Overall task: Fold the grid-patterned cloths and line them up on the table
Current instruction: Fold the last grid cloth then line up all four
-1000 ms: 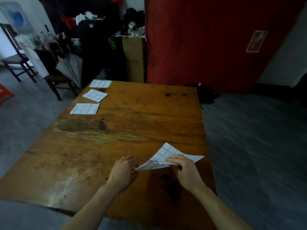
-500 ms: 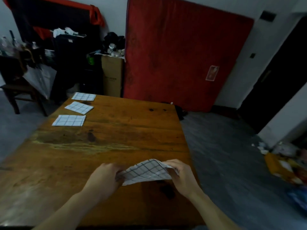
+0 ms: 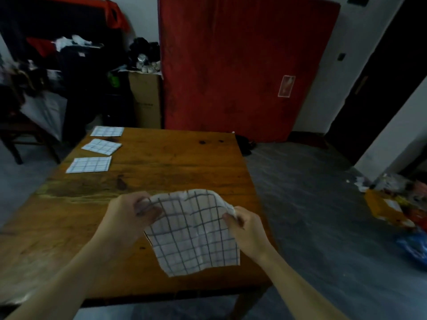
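Done: three folded white grid-patterned cloths [image 3: 89,164] [image 3: 102,146] [image 3: 107,131] lined along far left edge of worn brown wooden table [image 3: 161,167]. In hand (unfolded, crumpled): fourth white grid-patterned cloth [image 3: 193,232], above near table edge, top corners pinched in curled fingers of left hand [image 3: 131,213] and right hand [image 3: 246,229]. Left, by judgement: folding and placing in row.

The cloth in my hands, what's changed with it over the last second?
The cloth, a flat triangle low on the table a second ago, now hangs opened out, lifted by the left hand and right hand pinching its top corners. The three folded cloths stayed put.
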Demonstrator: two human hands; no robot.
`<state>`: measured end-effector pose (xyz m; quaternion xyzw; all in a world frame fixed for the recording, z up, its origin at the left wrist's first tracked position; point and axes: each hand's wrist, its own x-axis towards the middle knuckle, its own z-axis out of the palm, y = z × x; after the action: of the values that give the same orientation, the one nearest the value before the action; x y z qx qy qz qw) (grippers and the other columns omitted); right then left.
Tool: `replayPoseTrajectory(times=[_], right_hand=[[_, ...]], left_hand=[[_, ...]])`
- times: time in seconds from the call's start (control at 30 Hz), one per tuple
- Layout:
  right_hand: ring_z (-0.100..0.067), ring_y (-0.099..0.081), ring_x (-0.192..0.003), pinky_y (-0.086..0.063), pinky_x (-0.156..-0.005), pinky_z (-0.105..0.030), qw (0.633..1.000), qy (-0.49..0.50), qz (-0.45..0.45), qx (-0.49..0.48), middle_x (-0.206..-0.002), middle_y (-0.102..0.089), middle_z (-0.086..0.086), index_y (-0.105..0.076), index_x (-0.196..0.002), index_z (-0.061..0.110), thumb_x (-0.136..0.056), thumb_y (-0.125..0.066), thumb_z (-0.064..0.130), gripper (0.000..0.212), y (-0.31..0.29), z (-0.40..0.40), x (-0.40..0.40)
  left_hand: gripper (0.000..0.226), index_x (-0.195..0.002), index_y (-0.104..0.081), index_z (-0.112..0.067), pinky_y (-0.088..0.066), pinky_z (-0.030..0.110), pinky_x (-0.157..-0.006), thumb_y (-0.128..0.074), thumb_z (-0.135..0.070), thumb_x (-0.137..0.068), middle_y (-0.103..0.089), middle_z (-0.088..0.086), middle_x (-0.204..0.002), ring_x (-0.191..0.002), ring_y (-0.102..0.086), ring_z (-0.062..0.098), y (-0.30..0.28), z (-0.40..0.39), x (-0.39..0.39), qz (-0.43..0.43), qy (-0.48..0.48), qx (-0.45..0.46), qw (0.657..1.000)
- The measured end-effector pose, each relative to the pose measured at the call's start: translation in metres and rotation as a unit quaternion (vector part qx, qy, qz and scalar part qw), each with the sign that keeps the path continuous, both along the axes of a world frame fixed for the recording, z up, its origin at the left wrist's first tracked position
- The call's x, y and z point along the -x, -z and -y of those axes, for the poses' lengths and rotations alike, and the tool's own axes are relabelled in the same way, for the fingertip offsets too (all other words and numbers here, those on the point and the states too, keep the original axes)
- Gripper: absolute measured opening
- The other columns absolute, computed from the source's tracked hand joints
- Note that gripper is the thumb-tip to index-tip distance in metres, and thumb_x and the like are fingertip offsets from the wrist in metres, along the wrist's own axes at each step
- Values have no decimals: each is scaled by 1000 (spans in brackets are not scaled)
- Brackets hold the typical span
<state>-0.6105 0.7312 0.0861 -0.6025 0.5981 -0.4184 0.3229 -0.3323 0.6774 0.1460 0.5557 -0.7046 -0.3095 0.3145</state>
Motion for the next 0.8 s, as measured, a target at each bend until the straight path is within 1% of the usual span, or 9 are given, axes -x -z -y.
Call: replayPoseTrajectory(times=[0.07,0.13,0.2,0.37,0.47,0.53,0.6,0.7,0.8], right_hand=[[-27,-65,-80,-55,-72,-53,1000,-2,24,-6,-89,-66,-9,-67,-88,19,-97,-54,34,22,-5,0,12],[-31,-66,-82,-55,-71,-56,999,-4,44,-22,-90,-67,-11,-65,-89,15,-97,-54,35,25,-8,1,25],[-29,-68,-82,-56,-70,-53,998,-12,47,-29,-90,-69,-11,-66,-92,15,-97,-53,34,24,-8,4,37],[-27,-69,-83,-58,-71,-51,998,-31,42,-39,-92,-70,-10,-67,-95,16,-97,-54,36,24,6,16,59],[-14,-70,-89,-60,-76,-38,997,-41,50,-47,-96,-71,-2,-68,-99,21,-96,-57,28,13,15,24,64],[-4,-68,-94,-58,-79,-27,997,-49,37,-40,-100,-71,6,-69,-102,25,-96,-57,22,13,20,34,65],[-3,-66,-91,-55,-77,-23,998,-50,9,-27,-95,-71,9,-71,-98,26,-97,-57,20,15,28,50,68],[-4,-66,-90,-52,-74,-18,999,-43,-22,-19,-92,-70,13,-71,-95,32,-97,-57,21,18,38,76,68],[-6,-65,-85,-52,-71,-21,999,-20,-41,-22,-88,-69,10,-70,-91,34,-97,-58,22,17,44,103,66]], left_hand=[[11,-77,-70,-23,-54,37,-60,-79,-18,-81,-71,-5,-72,-69,-66,9,-9,-1,8,-39,-9,20,999],[10,-80,-71,-26,-55,42,-61,-80,-23,-80,-71,-4,-72,-68,-67,13,-17,0,18,-38,-17,48,998],[9,-82,-71,-25,-56,46,-65,-80,-25,-80,-71,-1,-72,-70,-67,20,-23,2,30,-41,-20,55,997],[13,-78,-67,-22,-50,40,-56,-80,-22,-80,-67,5,-68,-63,-61,22,-10,12,55,-24,-38,57,997],[16,-75,-65,-17,-42,32,-52,-79,-19,-81,-63,9,-66,-58,-54,19,7,22,63,-10,-47,37,998],[15,-75,-65,-17,-40,23,-51,-78,-16,-82,-62,4,-63,-55,-51,10,19,32,69,-10,-52,18,998],[15,-75,-66,-19,-39,17,-47,-78,-14,-82,-63,0,-62,-53,-52,5,32,45,74,-17,-62,14,998],[14,-78,-67,-22,-43,17,-49,-79,-15,-81,-66,-1,-66,-59,-58,7,53,68,77,-39,-74,2,996],[17,-74,-65,-21,-43,21,-51,-79,-15,-80,-65,-1,-66,-62,-58,14,69,99,76,-56,-68,-6,996]])
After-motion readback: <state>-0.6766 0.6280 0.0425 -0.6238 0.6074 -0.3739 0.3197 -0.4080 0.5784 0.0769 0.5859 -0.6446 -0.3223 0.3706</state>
